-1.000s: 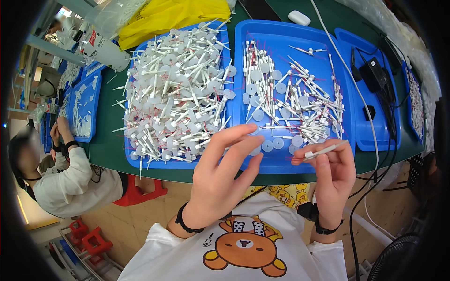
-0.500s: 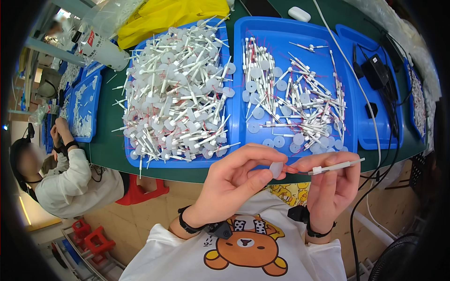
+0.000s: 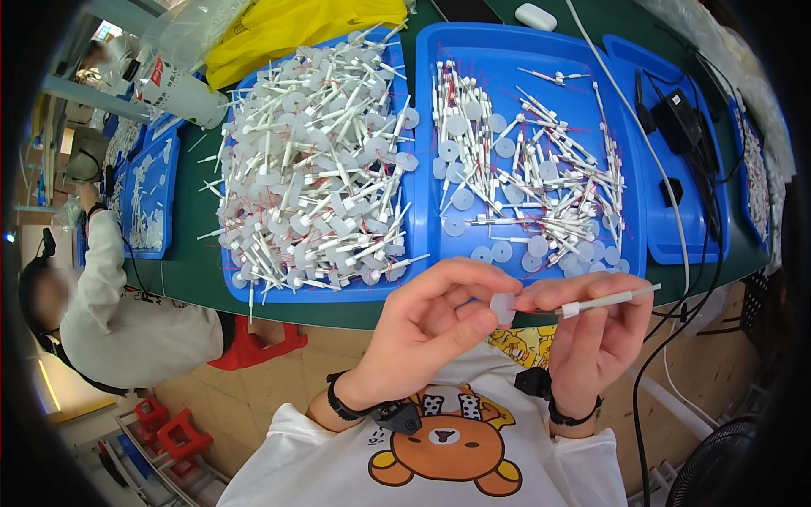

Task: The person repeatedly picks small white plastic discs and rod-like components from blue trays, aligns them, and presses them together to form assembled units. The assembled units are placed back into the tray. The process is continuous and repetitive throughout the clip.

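My left hand pinches a small translucent white disc between thumb and fingers, just past the table's front edge. Beside it, my right hand is closed on a thin white rod-shaped piece with a white collar, its tip pointing right. Thin red wires run between disc and rod; part of them is hidden by my fingers. Beyond my hands, a blue tray holds loose rods, discs and red wires. To its left, another blue tray is heaped with similar pieces.
A third blue tray at right carries a black adapter and cables. A white cable crosses the trays. A yellow bag and plastic cup stand far left. At left, a co-worker sits by more trays.
The disc in my left hand has turned to show more of its face, and both hands stay close together. At left, the co-worker's arm has reached farther forward.
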The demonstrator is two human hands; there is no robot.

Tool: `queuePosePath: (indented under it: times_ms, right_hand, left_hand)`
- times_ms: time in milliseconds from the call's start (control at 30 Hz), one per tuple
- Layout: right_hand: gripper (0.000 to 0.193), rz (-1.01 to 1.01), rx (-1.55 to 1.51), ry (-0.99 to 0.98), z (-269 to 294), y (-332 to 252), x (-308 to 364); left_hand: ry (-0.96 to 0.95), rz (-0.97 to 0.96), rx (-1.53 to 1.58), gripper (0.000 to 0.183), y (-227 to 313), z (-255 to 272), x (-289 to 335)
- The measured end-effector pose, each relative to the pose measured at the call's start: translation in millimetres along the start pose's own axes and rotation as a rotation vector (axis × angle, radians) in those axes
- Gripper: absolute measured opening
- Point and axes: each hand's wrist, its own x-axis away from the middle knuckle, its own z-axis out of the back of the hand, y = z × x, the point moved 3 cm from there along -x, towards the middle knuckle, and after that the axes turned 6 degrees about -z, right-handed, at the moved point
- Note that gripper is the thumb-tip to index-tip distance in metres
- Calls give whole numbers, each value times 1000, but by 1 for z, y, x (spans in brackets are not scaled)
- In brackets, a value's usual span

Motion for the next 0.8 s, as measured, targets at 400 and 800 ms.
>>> queuePosePath:
  times_ms: [400,800]
  right_hand:
    - [20,2,33,-33,-4,4,2]
    - [24,144,260,-68,-8,6,-5]
  left_hand:
    - [35,50,17,29,-2,4,0]
    - [55,47,37,30,-4,-1,0]
